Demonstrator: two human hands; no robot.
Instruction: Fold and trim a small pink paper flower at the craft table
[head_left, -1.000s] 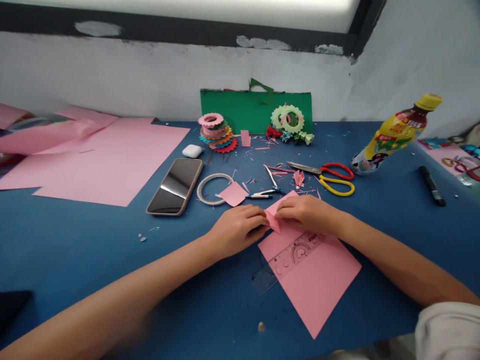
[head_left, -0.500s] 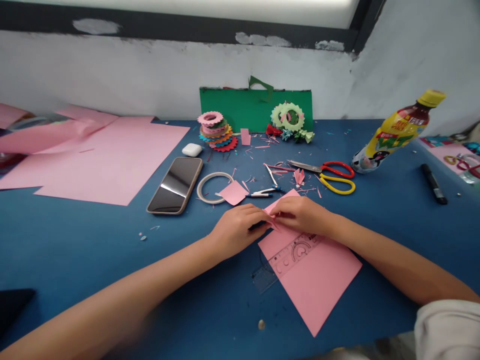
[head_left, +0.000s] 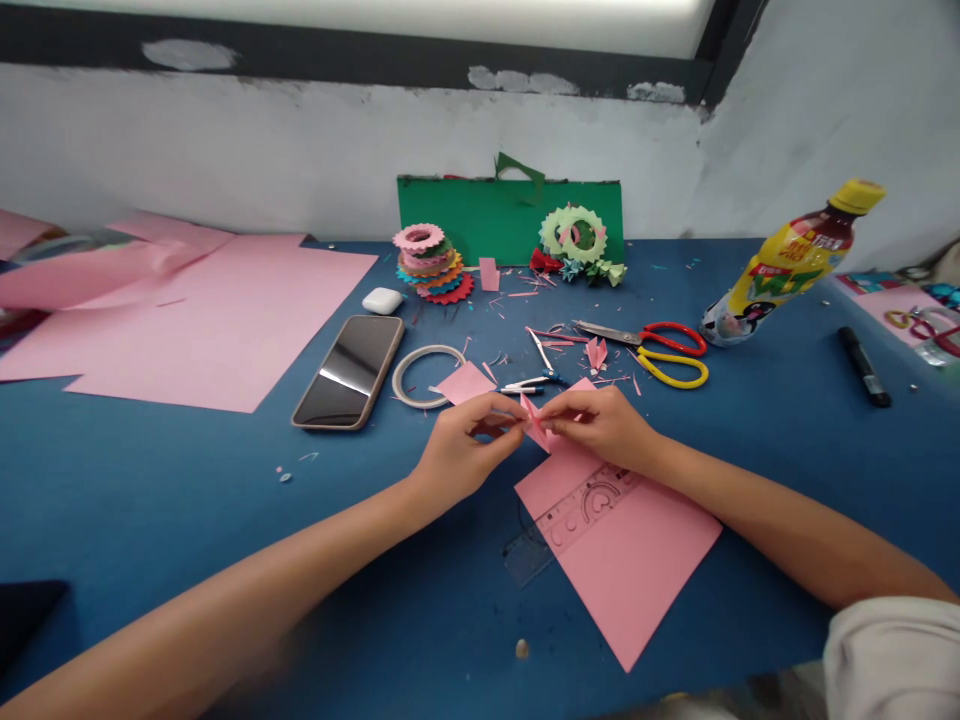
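Note:
Both my hands meet over the blue table (head_left: pixel 150 500), pinching one small folded pink paper piece (head_left: pixel 535 424) between them. My left hand (head_left: pixel 465 445) grips its left side with thumb and fingers closed. My right hand (head_left: pixel 600 425) pinches the right side. Just below them lies a pink paper sheet (head_left: pixel 637 560) with a clear plastic ruler (head_left: pixel 570 520) across it. A small pink square (head_left: pixel 466 383) lies just beyond my left hand.
A phone (head_left: pixel 349 371), an earbud case (head_left: pixel 382 300), a tape ring (head_left: pixel 427 375) and large pink sheets (head_left: pixel 217 320) lie to the left. Scissors (head_left: pixel 664 352), a tilted drink bottle (head_left: pixel 791 265), a black marker (head_left: pixel 864 367), stacked paper rings (head_left: pixel 435 265) and green card (head_left: pixel 510 215) are farther back.
Both hands have lifted slightly off the pink sheet, raising the small folded piece. My left fingers have shifted from lying over it to pinching it.

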